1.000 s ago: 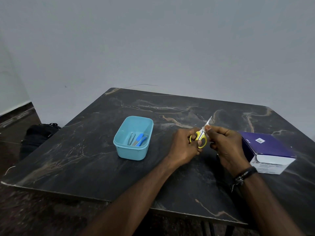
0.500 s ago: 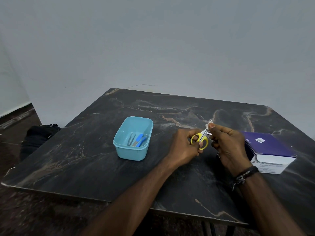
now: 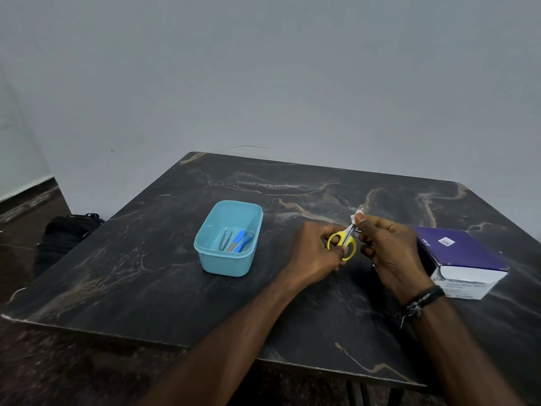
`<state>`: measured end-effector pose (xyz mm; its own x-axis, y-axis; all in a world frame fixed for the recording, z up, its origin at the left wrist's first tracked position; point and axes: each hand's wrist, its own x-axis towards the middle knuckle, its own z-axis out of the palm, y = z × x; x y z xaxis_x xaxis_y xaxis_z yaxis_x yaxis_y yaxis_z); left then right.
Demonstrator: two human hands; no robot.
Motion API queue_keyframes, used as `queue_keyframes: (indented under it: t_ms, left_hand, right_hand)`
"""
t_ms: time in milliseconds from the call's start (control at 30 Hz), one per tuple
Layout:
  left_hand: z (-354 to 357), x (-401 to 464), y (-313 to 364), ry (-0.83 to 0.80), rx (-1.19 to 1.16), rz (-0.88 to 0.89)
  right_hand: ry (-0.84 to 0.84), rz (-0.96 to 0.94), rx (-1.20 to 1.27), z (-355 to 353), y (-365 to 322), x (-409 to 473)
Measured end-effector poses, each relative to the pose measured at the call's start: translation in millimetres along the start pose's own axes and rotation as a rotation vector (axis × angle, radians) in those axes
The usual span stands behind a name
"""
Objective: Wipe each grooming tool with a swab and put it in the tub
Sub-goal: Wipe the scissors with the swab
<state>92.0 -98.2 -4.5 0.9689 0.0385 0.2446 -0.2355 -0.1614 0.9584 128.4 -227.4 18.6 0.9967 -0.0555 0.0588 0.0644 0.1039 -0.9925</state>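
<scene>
A dark marble-patterned tabletop (image 3: 146, 288) lies under both hands, with a plain grey wall beyond its far edge. To the far left of the hands, off the tabletop's edge on the floor, sits a black bag (image 3: 67, 232). Just to the right of the right hand a purple-and-white box of alcohol swabs (image 3: 459, 256) lies on the tabletop, its white end face turned toward the person. Left of the left hand, near but apart from it, stands the light blue plastic tub (image 3: 225, 259), open at the top. Inside it lie metal tweezers (image 3: 224, 239), a blue-handled nail file (image 3: 237, 239) and another blue-handled tool (image 3: 245, 244), side by side against the tub's near right part.

The left hand (image 3: 310, 253) is raised a little above the tabletop at its middle, fingers curled round the yellow loop handles of a small pair of scissors (image 3: 342, 244), the blades pointing up and away toward the right hand. The right hand (image 3: 389, 253), a dark braided bracelet (image 3: 418, 300) at its wrist, meets the left one directly: its thumb and forefinger pinch a small white swab (image 3: 355, 216) round the upper part of the scissor blades, so most of the metal is covered by fingers and swab. Whether the blades are parted or together cannot be told. The scissors are held in the air between the two hands, well to the right of the tub.
</scene>
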Motion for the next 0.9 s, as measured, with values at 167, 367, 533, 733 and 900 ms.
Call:
queue_keyframes:
  t_ms: [167,367,533,733,900]
  left_hand:
    - [-0.8,-0.9,2.2,0.009,0.0,0.014]
    - [1.2,-1.1,2.1,-0.011,0.017,-0.018]
    - [-0.6,-2.4,6.4,0.042,0.024,0.019]
    - [-1.3,-4.2,11.1,0.057,0.002,0.04]
    - [-0.1,-5.5,11.5,0.024,0.026,0.017]
  right_hand:
    - [-0.007,0.006,-0.02,1.9,-2.1,-2.5]
    - [0.049,-0.015,0.048,0.0,-4.4,-1.8]
    - [-0.051,0.022,0.017,1.6,-6.3,-6.4]
    - [-0.058,0.015,0.031,2.4,-7.4,-7.1]
    - [0.014,-0.019,0.078,-0.7,-6.1,-1.7]
